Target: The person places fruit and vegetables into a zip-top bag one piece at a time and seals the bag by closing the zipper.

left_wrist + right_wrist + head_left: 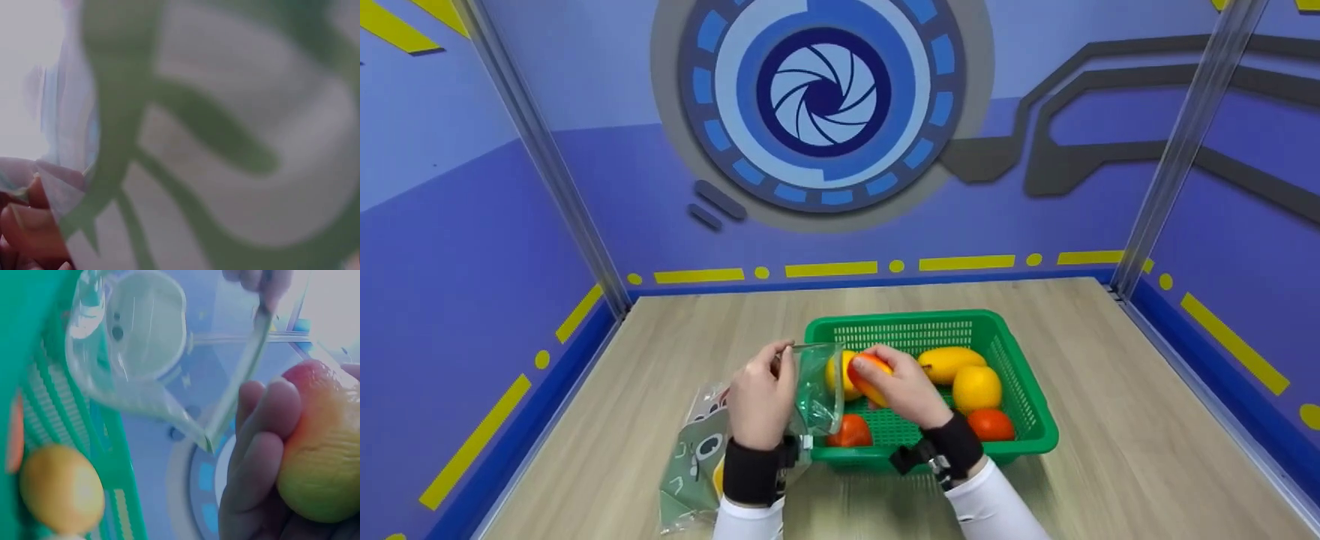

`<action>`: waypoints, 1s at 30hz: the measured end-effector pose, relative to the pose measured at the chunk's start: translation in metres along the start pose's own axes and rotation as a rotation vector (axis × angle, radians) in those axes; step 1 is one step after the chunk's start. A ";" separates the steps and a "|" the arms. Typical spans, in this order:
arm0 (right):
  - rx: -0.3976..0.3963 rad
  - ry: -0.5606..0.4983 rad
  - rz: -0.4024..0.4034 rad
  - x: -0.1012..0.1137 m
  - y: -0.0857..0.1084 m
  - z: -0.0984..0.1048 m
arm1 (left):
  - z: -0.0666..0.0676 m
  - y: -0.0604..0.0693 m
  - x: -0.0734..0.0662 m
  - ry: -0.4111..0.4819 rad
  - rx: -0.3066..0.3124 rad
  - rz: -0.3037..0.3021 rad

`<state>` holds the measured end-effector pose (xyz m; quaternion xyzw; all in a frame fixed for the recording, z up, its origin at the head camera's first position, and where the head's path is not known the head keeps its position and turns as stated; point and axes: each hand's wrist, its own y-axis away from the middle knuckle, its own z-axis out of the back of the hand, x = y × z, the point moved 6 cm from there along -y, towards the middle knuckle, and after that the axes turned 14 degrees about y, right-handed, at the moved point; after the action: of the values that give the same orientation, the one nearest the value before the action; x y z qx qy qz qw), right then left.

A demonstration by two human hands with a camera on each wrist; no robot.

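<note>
Head view: we are pinching a clear bag (816,396) in our left hand (761,397), its mouth facing three o'clock. Our right hand (906,388) is gripping a red-yellow fruit (873,385) near nine o'clock over the green basket (1030,390).

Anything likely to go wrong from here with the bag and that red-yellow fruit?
Two risks:
1. The left hand grips the clear plastic bag at one side, so its limp mouth might fold and catch the red-yellow fruit.
2. The fruit looks smooth and round; if it slips from the right hand, it would probably drop into the green basket below.
</note>
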<state>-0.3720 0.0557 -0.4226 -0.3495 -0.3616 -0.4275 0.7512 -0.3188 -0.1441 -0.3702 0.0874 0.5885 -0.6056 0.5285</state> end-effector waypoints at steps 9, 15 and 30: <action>-0.043 -0.059 0.059 0.016 -0.008 -0.038 | 0.000 0.001 0.001 0.002 0.024 0.026; -0.072 -0.018 0.073 0.019 -0.011 -0.060 | -0.002 0.003 0.001 -0.013 0.035 0.057; 0.090 -0.142 0.110 0.026 -0.005 -0.097 | -0.003 0.002 -0.003 -0.032 0.006 0.022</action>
<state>-0.3427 -0.0372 -0.4474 -0.3640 -0.4132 -0.3432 0.7609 -0.3177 -0.1391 -0.3699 0.0858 0.5772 -0.6026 0.5444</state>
